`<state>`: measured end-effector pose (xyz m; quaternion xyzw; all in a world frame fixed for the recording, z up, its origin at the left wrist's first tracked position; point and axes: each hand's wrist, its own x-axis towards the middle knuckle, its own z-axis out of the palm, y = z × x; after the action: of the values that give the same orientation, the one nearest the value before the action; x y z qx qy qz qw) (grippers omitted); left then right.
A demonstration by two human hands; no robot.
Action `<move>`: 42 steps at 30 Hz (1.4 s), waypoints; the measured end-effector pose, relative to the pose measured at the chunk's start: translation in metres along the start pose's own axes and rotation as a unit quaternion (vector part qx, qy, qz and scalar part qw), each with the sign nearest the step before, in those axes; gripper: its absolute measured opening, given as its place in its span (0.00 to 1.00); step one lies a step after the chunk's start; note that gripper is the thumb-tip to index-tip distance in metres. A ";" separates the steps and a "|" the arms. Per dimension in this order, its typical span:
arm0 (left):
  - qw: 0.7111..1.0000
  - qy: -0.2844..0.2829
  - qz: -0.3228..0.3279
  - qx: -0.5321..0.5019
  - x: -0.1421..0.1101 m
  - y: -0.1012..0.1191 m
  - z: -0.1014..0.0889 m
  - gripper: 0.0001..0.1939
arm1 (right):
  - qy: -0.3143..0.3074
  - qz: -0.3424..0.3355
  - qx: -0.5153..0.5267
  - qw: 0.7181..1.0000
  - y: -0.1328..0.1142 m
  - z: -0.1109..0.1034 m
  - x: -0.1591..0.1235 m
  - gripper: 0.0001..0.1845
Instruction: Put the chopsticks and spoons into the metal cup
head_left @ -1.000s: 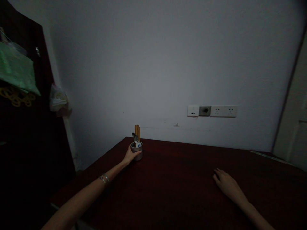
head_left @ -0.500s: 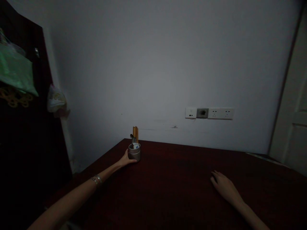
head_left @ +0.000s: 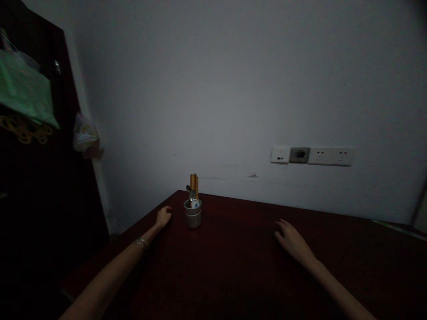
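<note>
An upright utensil cup [head_left: 193, 218] is standing on the tabletop [head_left: 227, 262] just right of an empty, loosely curled left grip [head_left: 163, 217], the empty right grip [head_left: 292, 240] lying farther off.

Apparently set in a home, as indicated by chopsticks [head_left: 194, 183] and spoons [head_left: 191, 194] in a grey container [head_left: 193, 219] on a dark red counter [head_left: 230, 253], wall sockets [head_left: 331, 156], and bags (one green [head_left: 26, 89]) hung at a door [head_left: 36, 186].
</note>
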<state>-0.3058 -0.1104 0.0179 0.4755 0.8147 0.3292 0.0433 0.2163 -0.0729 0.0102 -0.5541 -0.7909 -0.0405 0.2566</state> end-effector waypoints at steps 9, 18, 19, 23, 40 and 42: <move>0.993 0.019 -0.017 0.116 0.024 0.000 0.025 0.16 | 0.007 -0.086 0.217 0.972 -0.135 0.007 0.076 0.20; 0.977 0.062 -0.048 0.200 0.015 0.010 0.035 0.17 | -0.129 -0.082 0.205 0.967 -0.222 -0.016 0.119 0.14; 0.976 0.061 -0.048 0.202 0.014 0.011 0.035 0.17 | -0.133 -0.084 0.202 0.967 -0.227 -0.016 0.123 0.13; 0.977 0.057 -0.051 0.198 0.010 0.014 0.035 0.18 | -0.158 -0.082 0.191 0.965 -0.242 -0.007 0.138 0.14; 0.977 0.068 -0.037 0.198 0.010 0.008 0.039 0.19 | -0.169 -0.147 0.284 0.932 -0.243 0.016 0.156 0.15; 0.979 0.062 -0.036 0.193 0.011 0.008 0.038 0.19 | -0.159 -0.169 0.313 0.921 -0.245 0.014 0.156 0.14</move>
<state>-0.2909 -0.0803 -0.0040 0.4242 0.8805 0.1925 -0.0879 -0.0481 -0.0280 0.1219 -0.3031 -0.8755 0.2549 0.2768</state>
